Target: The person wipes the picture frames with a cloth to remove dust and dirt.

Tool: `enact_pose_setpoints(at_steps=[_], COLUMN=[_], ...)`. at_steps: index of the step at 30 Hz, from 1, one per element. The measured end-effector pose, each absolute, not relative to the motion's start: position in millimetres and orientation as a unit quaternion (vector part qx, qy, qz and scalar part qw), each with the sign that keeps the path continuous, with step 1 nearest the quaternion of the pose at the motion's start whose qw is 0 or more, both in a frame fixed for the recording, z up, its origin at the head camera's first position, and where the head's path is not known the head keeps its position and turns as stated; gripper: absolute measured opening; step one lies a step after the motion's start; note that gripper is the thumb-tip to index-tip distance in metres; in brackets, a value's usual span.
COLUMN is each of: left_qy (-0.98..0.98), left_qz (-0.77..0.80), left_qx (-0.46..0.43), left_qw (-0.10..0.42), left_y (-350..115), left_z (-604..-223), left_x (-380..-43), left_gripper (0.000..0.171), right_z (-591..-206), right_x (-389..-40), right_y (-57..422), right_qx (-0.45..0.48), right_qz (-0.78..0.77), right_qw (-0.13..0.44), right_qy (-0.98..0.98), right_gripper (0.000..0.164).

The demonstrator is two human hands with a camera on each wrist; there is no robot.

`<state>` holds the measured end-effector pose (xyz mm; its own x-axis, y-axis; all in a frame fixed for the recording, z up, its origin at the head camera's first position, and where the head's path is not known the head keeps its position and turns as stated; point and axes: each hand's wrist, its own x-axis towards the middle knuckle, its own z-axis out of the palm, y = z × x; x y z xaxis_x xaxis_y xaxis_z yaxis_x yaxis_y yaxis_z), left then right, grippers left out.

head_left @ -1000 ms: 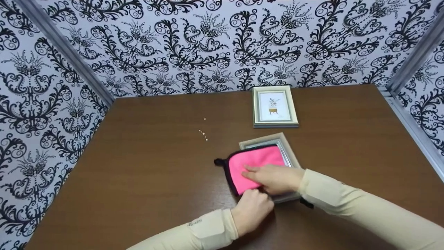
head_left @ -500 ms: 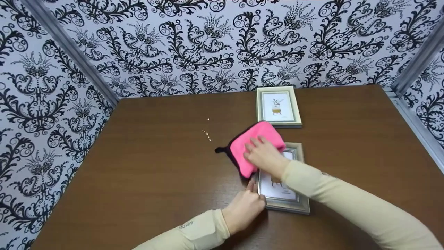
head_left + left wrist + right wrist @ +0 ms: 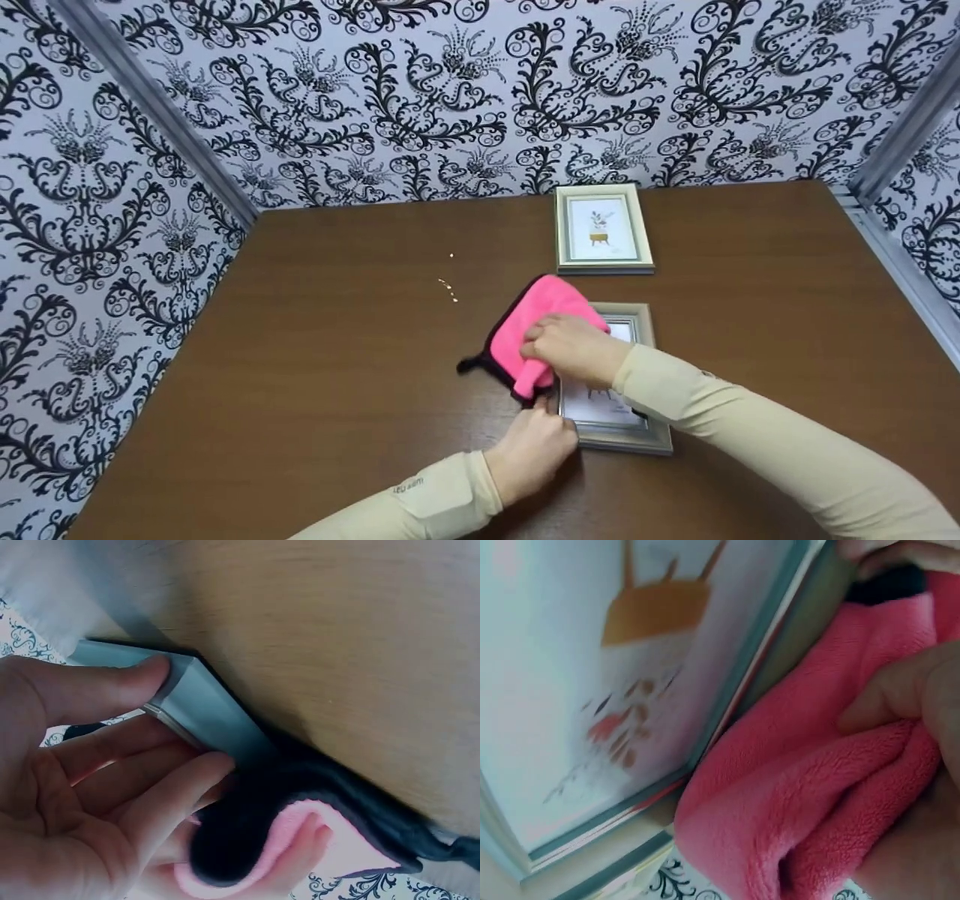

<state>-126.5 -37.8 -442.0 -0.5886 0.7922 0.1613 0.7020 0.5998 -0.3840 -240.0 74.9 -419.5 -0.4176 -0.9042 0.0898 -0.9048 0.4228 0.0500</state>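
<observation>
A pink cloth (image 3: pixel 551 300) with black edging and a small loop lies bunched over the left side of the nearer picture frame (image 3: pixel 622 441). My right hand (image 3: pixel 576 349) grips the cloth, its fingers curled into the folds against the frame's border. In the right wrist view the cloth (image 3: pixel 780 787) runs along the frame's edge beside the plant picture (image 3: pixel 645 622). My left hand (image 3: pixel 531 454) holds the frame near its lower left corner. In the left wrist view, the left thumb presses the frame's outer side (image 3: pixel 214 712), fingers on its other face. The cloth partly hides the frame.
Beyond it, a second picture frame (image 3: pixel 604 225) lies face up near the back of the brown table (image 3: pixel 337 345). Small pale specks (image 3: pixel 448 288) dot the surface left of the frames. Patterned walls (image 3: pixel 465 97) enclose the back and sides.
The right hand and cloth have moved from across the nearer frame to its left border, and the right fingers have curled into the cloth. The nearer frame's lower picture has come into view.
</observation>
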Motion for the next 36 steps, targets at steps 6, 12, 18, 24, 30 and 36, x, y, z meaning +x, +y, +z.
enact_pose_setpoints(at_steps=[6,12,18,24,30,36], left_qy=[-0.889,-0.894,-0.895,-0.887,-0.897,-0.901], left_qz=[0.124,0.113,0.121,0.142,0.134,0.113], left_qx=[-0.424,-0.422,-0.412,-0.411,-0.402,-0.406], left_qw=[0.119,0.103,0.12,0.154,0.128,0.101], left_y=[-37.6,-36.1,-37.2,-38.8,-37.8,-35.6], left_z=[-440.9,-440.1,-439.6,-440.6,-439.9,-438.7], left_x=[-127.9,-127.9,-126.2,-125.4,-124.9,-125.2], left_gripper=[0.016,0.016,0.017,0.016,0.016,0.016], right_z=[-428.6,-429.8,-422.3,-417.7,-423.2,-429.1], right_x=[-274.3,-281.3,-252.5,-229.3,-253.2,-275.9], right_y=[75.2,77.4,75.1,71.4,69.3,76.2], right_qx=[0.455,0.425,0.482,0.522,0.478,0.416], right_qz=[-0.006,-0.002,-0.021,-0.006,0.002,-0.004], right_qw=[0.048,0.043,0.027,0.028,0.032,0.027], right_qy=[-0.889,-0.904,-0.875,-0.852,-0.878,-0.909], right_gripper=[0.023,0.029,0.025,0.02,0.026,0.041])
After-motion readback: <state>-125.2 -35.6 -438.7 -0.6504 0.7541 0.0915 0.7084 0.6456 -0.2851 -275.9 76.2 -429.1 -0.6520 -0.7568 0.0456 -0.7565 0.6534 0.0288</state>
